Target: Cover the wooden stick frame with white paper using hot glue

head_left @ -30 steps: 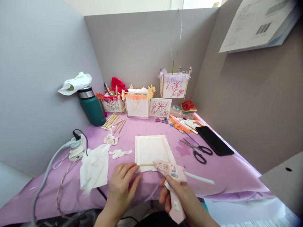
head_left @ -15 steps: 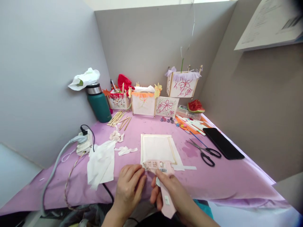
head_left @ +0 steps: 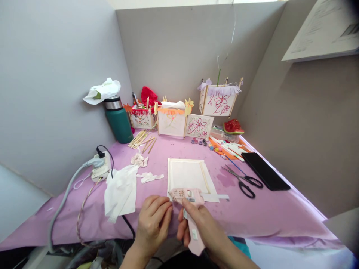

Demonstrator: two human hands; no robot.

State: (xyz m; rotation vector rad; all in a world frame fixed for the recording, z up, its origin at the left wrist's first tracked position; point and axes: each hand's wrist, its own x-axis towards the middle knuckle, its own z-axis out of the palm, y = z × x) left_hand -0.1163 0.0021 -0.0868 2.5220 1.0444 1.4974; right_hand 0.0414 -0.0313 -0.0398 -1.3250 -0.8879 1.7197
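R hand (head_left: 200, 220) comes in from bottom edge, palm turned inward, fingers curled round handle of pink glue gun (head_left: 195, 195), thumb up near top of grip. Gun lies approx level, nozzle pointing L, its tip just beside L hand's fingertips. L hand (head_left: 155, 218) is bent at wrist, back up, fingers close tog. & curving down to thumb, narrow gap at most; can't tell if it pinches anything.

White panel (head_left: 187, 175) lies flat just beyond both hands, w/ thin wooden strip (head_left: 205, 173) along its R side. Gun body covers most of panel's near edge; near L corner is hard to make out behind nozzle & fingertips. Pale glue stick (head_left: 223, 196) juts out R of gun. Label on gun too small to read for sure.

Scissors (head_left: 241, 180) lie R of & beyond R hand, phone (head_left: 266, 171) further R. Tissue (head_left: 122, 194) is L of L hand. Both forearms cut off at bottom; printed sheet (head_left: 322, 33), far up R of R hand, cut off by frame, text blurred.
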